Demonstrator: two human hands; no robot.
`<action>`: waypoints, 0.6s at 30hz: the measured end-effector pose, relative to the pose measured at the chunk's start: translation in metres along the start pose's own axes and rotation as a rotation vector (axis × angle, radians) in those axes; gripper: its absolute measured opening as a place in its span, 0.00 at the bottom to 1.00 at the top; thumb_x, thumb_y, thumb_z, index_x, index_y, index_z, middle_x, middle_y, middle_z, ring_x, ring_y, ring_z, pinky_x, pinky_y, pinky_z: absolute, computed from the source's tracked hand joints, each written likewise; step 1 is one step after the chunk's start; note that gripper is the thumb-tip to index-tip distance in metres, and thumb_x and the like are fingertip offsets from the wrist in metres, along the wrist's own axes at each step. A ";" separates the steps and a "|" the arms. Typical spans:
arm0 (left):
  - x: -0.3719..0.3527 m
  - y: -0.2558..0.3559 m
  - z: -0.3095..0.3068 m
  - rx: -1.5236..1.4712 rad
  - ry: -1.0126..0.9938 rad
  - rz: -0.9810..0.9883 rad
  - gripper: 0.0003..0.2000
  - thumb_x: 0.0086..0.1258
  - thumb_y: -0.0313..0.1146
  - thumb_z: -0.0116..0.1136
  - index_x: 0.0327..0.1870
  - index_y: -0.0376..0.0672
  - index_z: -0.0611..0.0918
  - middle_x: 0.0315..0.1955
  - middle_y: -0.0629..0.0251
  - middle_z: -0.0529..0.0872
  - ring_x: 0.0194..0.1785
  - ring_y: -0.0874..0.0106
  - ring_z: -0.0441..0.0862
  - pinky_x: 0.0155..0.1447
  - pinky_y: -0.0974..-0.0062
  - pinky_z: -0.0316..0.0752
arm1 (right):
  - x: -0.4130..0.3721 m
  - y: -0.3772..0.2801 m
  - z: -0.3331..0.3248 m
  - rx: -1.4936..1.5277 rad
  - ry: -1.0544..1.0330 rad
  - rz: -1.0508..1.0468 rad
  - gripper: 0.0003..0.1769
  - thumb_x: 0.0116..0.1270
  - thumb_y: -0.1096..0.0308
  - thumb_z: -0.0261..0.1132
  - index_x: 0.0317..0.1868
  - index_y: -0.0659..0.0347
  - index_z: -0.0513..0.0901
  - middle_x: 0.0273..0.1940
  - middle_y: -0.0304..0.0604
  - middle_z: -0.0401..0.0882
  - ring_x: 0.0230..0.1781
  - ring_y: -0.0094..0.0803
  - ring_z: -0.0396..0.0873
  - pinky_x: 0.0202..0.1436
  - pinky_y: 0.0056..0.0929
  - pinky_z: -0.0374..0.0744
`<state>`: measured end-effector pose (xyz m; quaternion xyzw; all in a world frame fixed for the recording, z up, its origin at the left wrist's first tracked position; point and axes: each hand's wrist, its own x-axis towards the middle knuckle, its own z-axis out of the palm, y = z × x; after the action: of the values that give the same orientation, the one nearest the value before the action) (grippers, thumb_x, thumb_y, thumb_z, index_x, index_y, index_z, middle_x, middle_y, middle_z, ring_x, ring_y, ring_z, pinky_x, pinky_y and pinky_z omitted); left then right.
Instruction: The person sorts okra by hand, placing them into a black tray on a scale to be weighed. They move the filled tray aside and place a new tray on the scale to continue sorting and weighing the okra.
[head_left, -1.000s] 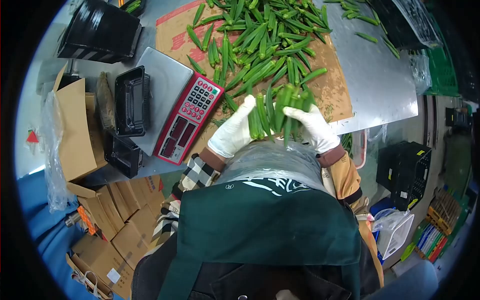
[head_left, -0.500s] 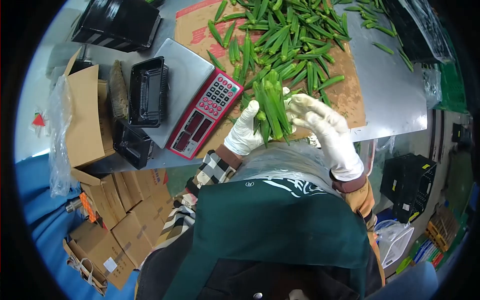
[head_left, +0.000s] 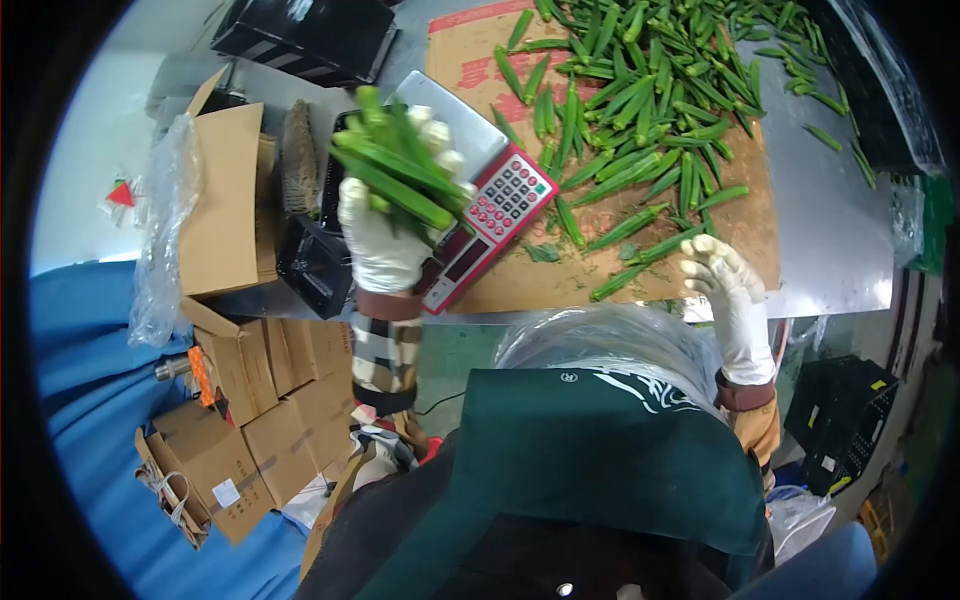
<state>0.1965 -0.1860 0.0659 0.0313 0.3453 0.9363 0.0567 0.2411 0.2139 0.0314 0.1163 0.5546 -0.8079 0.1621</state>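
Observation:
My left hand (head_left: pixel 388 250), in a white glove, is wrapped round a bunch of green okra (head_left: pixel 400 175). It holds the bunch above the red and silver digital scale (head_left: pixel 512 200) and a black plastic tray (head_left: pixel 334 205), which the hand and okra mostly cover. My right hand (head_left: pixel 732 290), also gloved, hovers by the front edge of the cardboard sheet (head_left: pixel 500 285). Its fingers are loosely bent and apart, with nothing in them. Just left of those fingertips lie a few loose okra pods (head_left: pixel 640 262). The large okra pile (head_left: pixel 650 90) spreads behind them.
Another black tray (head_left: pixel 315 268) sits left of the scale, beside an open cardboard box (head_left: pixel 222 210) with clear plastic film. A black crate (head_left: pixel 305 38) stands at the back left. Flattened cartons (head_left: pixel 300 430) are below the table; a dark crate (head_left: pixel 840 420) stands low on the right.
My left hand has carried the okra bunch leftward, from over the cardboard to above the scale. My right hand has come away from the bunch and moved right. The view has shifted a little.

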 end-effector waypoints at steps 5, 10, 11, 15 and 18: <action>-0.008 0.089 -0.032 0.468 0.341 0.065 0.36 0.73 0.40 0.67 0.77 0.36 0.64 0.66 0.49 0.78 0.67 0.58 0.79 0.69 0.57 0.76 | 0.001 0.014 -0.012 0.026 0.038 0.041 0.18 0.78 0.64 0.63 0.62 0.66 0.81 0.55 0.46 0.87 0.48 0.28 0.86 0.51 0.25 0.82; -0.006 0.086 -0.062 1.360 0.602 -0.009 0.37 0.65 0.34 0.75 0.74 0.35 0.69 0.64 0.52 0.79 0.65 0.64 0.78 0.69 0.68 0.72 | 0.005 0.021 -0.008 -0.022 0.030 0.120 0.17 0.79 0.63 0.63 0.62 0.63 0.81 0.53 0.43 0.86 0.45 0.27 0.83 0.43 0.24 0.81; -0.006 0.083 -0.064 1.403 0.659 0.028 0.37 0.65 0.33 0.75 0.74 0.35 0.69 0.66 0.49 0.78 0.68 0.62 0.77 0.72 0.67 0.70 | 0.006 0.022 -0.007 -0.044 0.035 0.099 0.17 0.79 0.63 0.63 0.62 0.63 0.82 0.52 0.43 0.87 0.46 0.27 0.84 0.45 0.24 0.81; -0.005 0.086 -0.049 1.317 0.673 0.386 0.29 0.71 0.25 0.67 0.72 0.35 0.72 0.68 0.51 0.77 0.70 0.64 0.75 0.75 0.65 0.69 | 0.005 0.022 -0.008 -0.133 0.080 0.134 0.17 0.79 0.64 0.63 0.62 0.63 0.82 0.53 0.43 0.87 0.48 0.28 0.85 0.51 0.26 0.82; -0.008 0.085 -0.014 1.342 0.642 0.505 0.19 0.77 0.27 0.61 0.66 0.32 0.77 0.60 0.55 0.84 0.63 0.69 0.81 0.70 0.71 0.74 | 0.015 0.047 -0.019 -0.419 0.080 -0.021 0.17 0.78 0.65 0.63 0.61 0.64 0.82 0.55 0.44 0.86 0.51 0.29 0.83 0.55 0.26 0.80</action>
<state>0.1961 -0.2601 0.1102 -0.1355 0.8189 0.4755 -0.2913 0.2452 0.2145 -0.0212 0.1062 0.7176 -0.6713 0.1521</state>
